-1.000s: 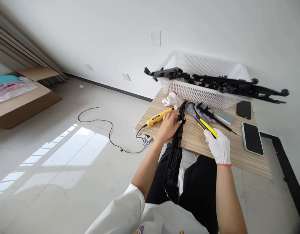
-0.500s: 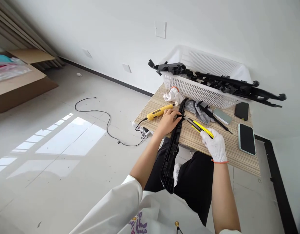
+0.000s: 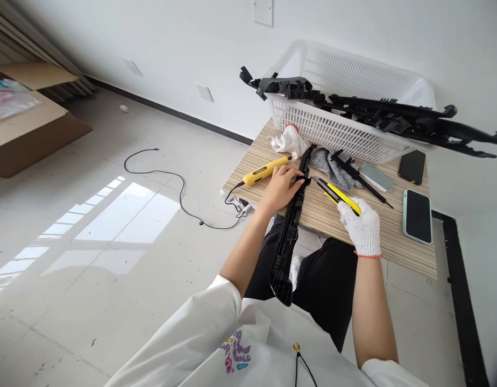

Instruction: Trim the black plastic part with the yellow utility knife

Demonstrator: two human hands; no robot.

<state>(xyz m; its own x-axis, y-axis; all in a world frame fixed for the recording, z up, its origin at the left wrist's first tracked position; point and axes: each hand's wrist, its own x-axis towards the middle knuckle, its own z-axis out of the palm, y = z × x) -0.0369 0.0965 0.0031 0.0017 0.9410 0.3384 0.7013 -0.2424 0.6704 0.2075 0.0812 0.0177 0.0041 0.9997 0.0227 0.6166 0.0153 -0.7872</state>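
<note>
A long black plastic trim piece (image 3: 288, 231) lies across the table's front edge, its near end over my lap. My bare left hand (image 3: 281, 188) grips it near the middle, fingertips by a small black tab (image 3: 306, 180) on its side. In my right hand (image 3: 360, 224), inside a white knit glove, is a yellow and black utility knife (image 3: 340, 198). Its blade points left, with the tip close to the tab; whether they touch I cannot tell. Left of the trim piece rests a yellow corded hand tool (image 3: 265, 171), nearest my left hand.
Behind, a white plastic basket (image 3: 337, 126) holds several black plastic parts sticking out past both sides. On the wooden table (image 3: 410, 255) lie a white glove (image 3: 290, 142), a grey cloth (image 3: 331, 167), black calipers (image 3: 361, 178) and a phone (image 3: 417, 216). A cable (image 3: 179, 207) runs over the floor.
The camera view has tilted down a little, so the basket and wall sit higher in view. My left hand keeps its hold, and the knife tip stays close beside the tab.
</note>
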